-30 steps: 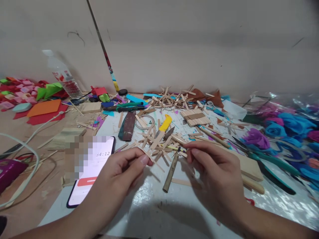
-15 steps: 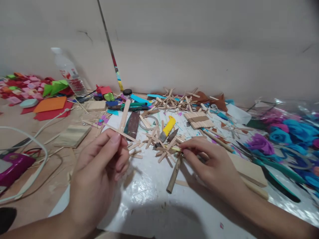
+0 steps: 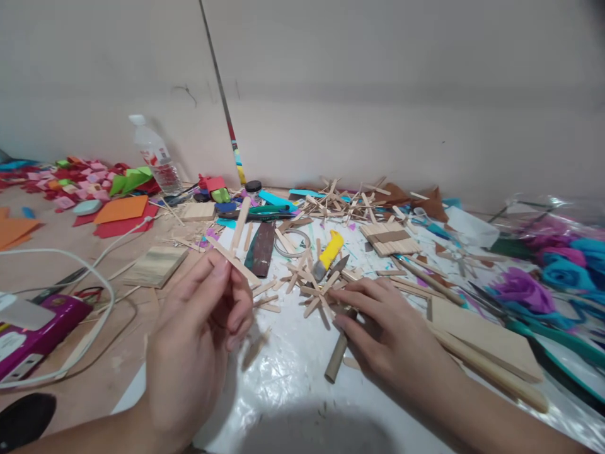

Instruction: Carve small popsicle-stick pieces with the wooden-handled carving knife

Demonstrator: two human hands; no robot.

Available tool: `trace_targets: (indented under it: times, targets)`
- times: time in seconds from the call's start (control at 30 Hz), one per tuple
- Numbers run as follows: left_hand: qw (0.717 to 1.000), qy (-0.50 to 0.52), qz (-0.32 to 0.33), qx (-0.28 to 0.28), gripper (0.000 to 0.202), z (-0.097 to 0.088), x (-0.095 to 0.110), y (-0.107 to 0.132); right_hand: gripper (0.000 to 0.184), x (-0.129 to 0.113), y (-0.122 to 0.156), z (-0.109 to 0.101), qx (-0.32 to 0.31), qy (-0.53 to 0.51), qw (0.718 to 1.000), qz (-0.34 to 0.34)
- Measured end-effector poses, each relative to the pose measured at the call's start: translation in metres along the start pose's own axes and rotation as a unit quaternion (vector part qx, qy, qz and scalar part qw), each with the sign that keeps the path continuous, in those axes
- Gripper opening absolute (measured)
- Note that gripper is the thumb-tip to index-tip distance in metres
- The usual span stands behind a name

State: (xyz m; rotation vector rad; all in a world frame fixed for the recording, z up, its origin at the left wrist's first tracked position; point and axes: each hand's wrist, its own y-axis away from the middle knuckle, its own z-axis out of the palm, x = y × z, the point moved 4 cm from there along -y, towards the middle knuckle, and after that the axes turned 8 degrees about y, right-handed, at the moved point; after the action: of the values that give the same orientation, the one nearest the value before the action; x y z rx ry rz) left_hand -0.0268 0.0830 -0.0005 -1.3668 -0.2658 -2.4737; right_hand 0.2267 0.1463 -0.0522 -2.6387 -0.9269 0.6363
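Wooden sticks crossed in one hand, more under the other

Two crossed craft sticks stand out from the left hand, whose thumb and forefinger are pinched together on them close to the crossing. One stick rises above the grip, leaning slightly to the right; the other slants across it, down to the right past the fingertips. Both are held up off the white sheet.

To the right of that grip, the right hand is low over the sheet, its fingertips at a star-like cluster of sticks and its thumb beside a dull brown rod. Whether thumb and fingers close on anything there, I cannot tell.

Just beyond the right fingertips lies a yellow-handled knife. A ring of tape and a dark brown strip lie between the two grips, farther back, with a tangled heap of sticks beyond them. A flat bundle of sticks sits behind the right hand; a pale wooden block is to its right, then green-handled scissors near a purple paper flower.

Left of the pinched fingers lie a square piece of wood and, farther out, a purple device. Well behind, a clear bottle leans at the wall.
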Motion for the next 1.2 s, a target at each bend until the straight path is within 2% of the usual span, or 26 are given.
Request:
trace_targets:
  times: [0.13, 0.27, 0.4, 0.6, 0.73, 0.83, 0.97, 1.07, 1.2]
  targets:
    - [0.999, -0.025, -0.031, -0.032, 0.04, -0.002, -0.009, 0.001, 0.026, -0.002, -0.002, 0.002, -0.018, 0.0, 1.0, -0.004]
    - [0.993, -0.063, -0.062, -0.076, 0.04, -0.004, -0.016, 0.002, 0.013, -0.003, -0.004, 0.003, -0.042, -0.005, 0.999, 0.001]
    - [0.985, -0.101, -0.087, -0.112, 0.046, -0.005, -0.021, 0.004, 0.018, -0.004, -0.004, 0.002, -0.044, -0.017, 0.999, 0.001]
    - [0.983, -0.101, -0.09, -0.125, 0.05, -0.005, -0.021, 0.007, 0.026, -0.009, -0.002, -0.007, 0.02, -0.062, 0.998, -0.01]
    - [0.985, -0.105, -0.11, -0.079, 0.054, -0.004, -0.023, 0.008, 0.023, -0.012, 0.004, -0.016, 0.084, -0.076, 0.994, -0.002]
    - [0.985, -0.101, -0.129, -0.055, 0.054, -0.003, -0.026, 0.008, 0.024, -0.019, 0.009, -0.021, 0.119, -0.089, 0.988, -0.046]
    - [0.984, -0.077, -0.138, -0.078, 0.053, -0.005, -0.031, 0.007, 0.033, -0.025, 0.014, -0.027, 0.141, -0.097, 0.979, -0.111]
    - [0.982, -0.062, -0.147, -0.1, 0.051, -0.006, -0.035, 0.008, 0.043, -0.025, 0.018, -0.032, 0.145, -0.062, 0.976, -0.149]
    - [0.98, -0.067, -0.17, -0.084, 0.045, -0.003, -0.038, 0.01, 0.048, -0.026, 0.023, -0.037, 0.149, 0.004, 0.969, -0.197]
